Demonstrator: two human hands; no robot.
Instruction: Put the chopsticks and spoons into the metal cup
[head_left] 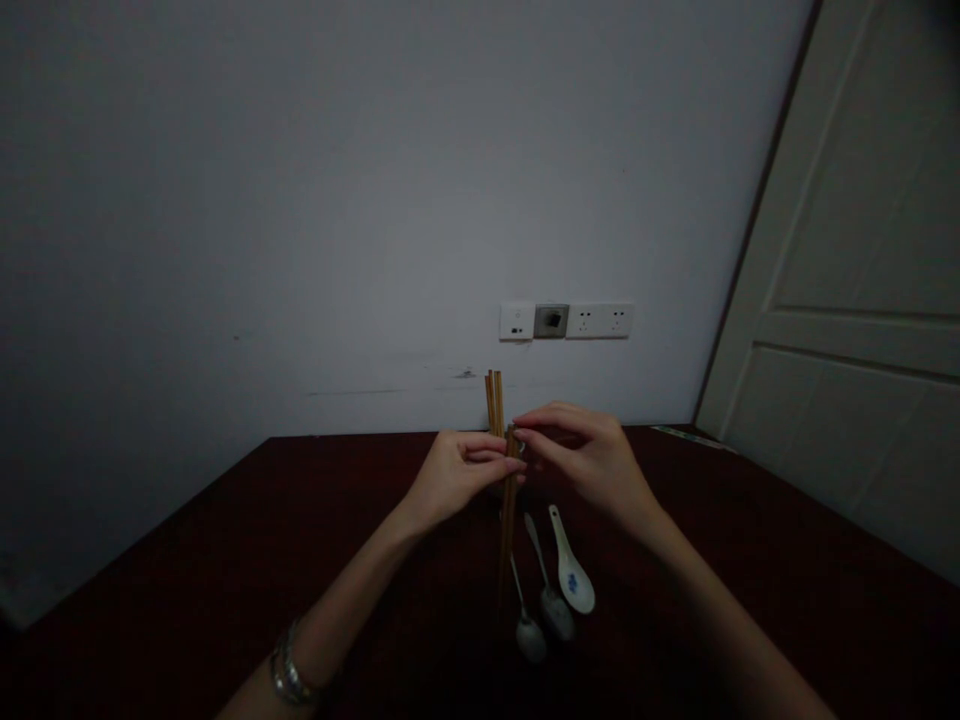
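Note:
Wooden chopsticks (508, 520) are held close to upright over the table, their tops at finger height. My left hand (465, 468) pinches them between thumb and fingers a little below the top. At their upper end, the thumb and fingertips of my right hand (581, 450) close on the tips. Just behind, several more chopsticks (494, 400) stand upright; what supports them is mostly hidden by my hands. Below my hands lie a small metal spoon (530, 638), a larger metal spoon (556, 612) and a white spoon (576, 585) with a blue pattern.
The dark red table (300, 520) reaches back to a pale wall (337, 220). Sockets and switch plates (600, 320) sit on that wall. A panelled door (847, 330) borders the right side. Near the back right edge lies a thin flat strip (686, 435).

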